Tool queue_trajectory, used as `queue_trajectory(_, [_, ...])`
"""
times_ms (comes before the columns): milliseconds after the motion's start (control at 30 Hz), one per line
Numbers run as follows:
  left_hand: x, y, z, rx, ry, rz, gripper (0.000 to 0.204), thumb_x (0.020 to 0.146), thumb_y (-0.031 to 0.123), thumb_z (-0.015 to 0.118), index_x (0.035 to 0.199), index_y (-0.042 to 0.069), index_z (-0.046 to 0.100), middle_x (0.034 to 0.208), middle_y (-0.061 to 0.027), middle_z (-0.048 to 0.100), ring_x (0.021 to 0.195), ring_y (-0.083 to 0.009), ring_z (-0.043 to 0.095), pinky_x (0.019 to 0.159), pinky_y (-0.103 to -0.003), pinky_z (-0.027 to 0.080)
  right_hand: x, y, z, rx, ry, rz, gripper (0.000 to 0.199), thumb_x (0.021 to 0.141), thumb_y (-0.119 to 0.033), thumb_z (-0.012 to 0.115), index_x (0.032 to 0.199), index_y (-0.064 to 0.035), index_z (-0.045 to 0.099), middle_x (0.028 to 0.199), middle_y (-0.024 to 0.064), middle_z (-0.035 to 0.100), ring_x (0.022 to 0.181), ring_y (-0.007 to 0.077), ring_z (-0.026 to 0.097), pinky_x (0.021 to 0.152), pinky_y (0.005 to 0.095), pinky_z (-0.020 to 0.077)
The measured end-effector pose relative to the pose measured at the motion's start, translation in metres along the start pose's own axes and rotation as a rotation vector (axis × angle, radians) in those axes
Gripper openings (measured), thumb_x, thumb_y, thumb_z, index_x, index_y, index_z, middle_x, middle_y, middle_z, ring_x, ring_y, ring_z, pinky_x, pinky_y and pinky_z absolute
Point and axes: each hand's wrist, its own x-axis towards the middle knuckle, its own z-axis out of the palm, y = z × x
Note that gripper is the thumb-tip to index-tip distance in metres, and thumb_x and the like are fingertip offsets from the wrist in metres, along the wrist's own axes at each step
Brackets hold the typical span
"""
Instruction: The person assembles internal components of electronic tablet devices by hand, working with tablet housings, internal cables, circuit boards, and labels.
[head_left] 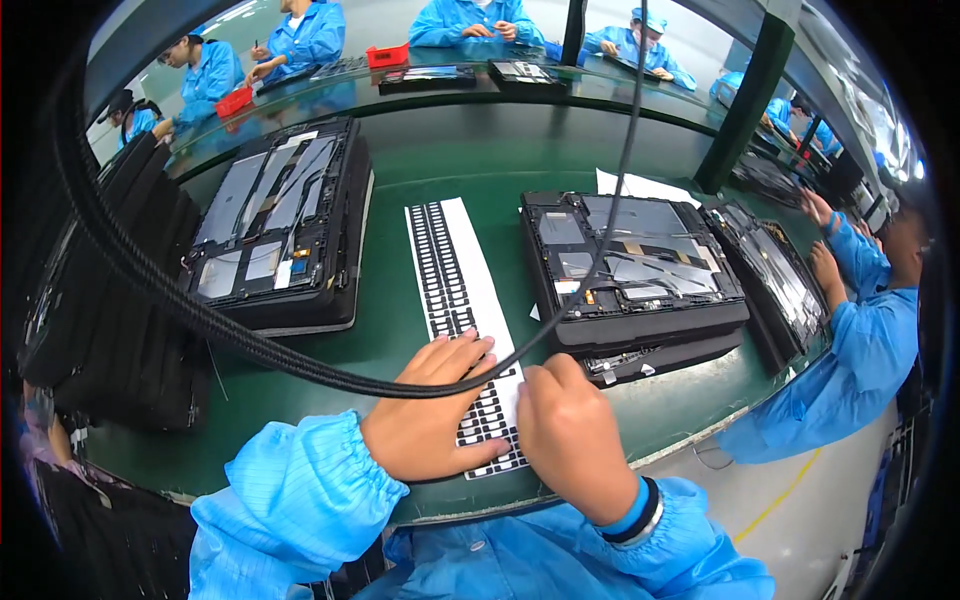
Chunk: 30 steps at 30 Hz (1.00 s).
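A long white backing sheet (pixel 475 270) with rows of small black adhesive pieces lies on the green table. My left hand (pixel 425 415) is open, laid flat across the lower part of this sheet with its fingers spread. At the sheet's right edge, close beside the left hand, my right hand (pixel 575 430) is closed with curled fingers. Whatever its fingertips may pinch is hidden behind the knuckles. A blue band and a dark one circle the right wrist.
Black foam trays holding opened electronic devices stand left (pixel 270 220) and right (pixel 630 250) of the sheet. More black trays (pixel 110 310) are stacked far left. A thick black cable (pixel 300 370) hangs across the view. A co-worker (pixel 860 290) works at right; others sit beyond.
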Motion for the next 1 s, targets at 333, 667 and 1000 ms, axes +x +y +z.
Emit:
queue_trajectory(333, [0.005, 0.001, -0.009, -0.072, -0.141, -0.077, 0.066, 0.062, 0.029, 0.067, 0.115, -0.004, 0.044, 0.121, -0.0250, 0.040, 0.115, -0.0394, 0.037, 0.098, -0.046, 0.025, 0.015, -0.009, 0.025, -0.339, -0.066, -0.066, 0.016, 0.058, -0.009, 0.057, 0.071, 0.0006, 0.058, 0.069, 0.0101, 0.049, 0.063, 0.0206, 0.054, 0.052, 0.0270, 0.0438])
queue_trajectory(667, [0.008, 0.004, -0.015, -0.047, -0.137, -0.096, 0.063, 0.064, 0.032, 0.070, 0.112, -0.003, 0.048, 0.120, -0.0244, 0.042, 0.112, -0.0410, 0.039, 0.097, -0.046, 0.027, -0.002, 0.019, -0.046, 0.402, -0.105, 0.049, 0.006, 0.073, -0.003, 0.058, 0.072, 0.0003, 0.053, 0.071, 0.0096, 0.051, 0.058, 0.0207, 0.051, 0.052, 0.0293, 0.0409])
queue_trajectory(1000, [0.121, 0.000, 0.015, 0.101, 0.209, 0.658, 0.027, 0.061, 0.005, 0.067, 0.085, -0.007, 0.059, 0.087, -0.0155, 0.058, 0.079, -0.0271, 0.058, 0.065, -0.032, 0.050, 0.046, 0.114, -0.101, 0.661, -0.020, 0.204, 0.005, 0.073, -0.004, 0.060, 0.076, -0.0012, 0.057, 0.097, 0.0118, 0.057, 0.095, 0.0209, 0.051, 0.083, 0.0312, 0.0370])
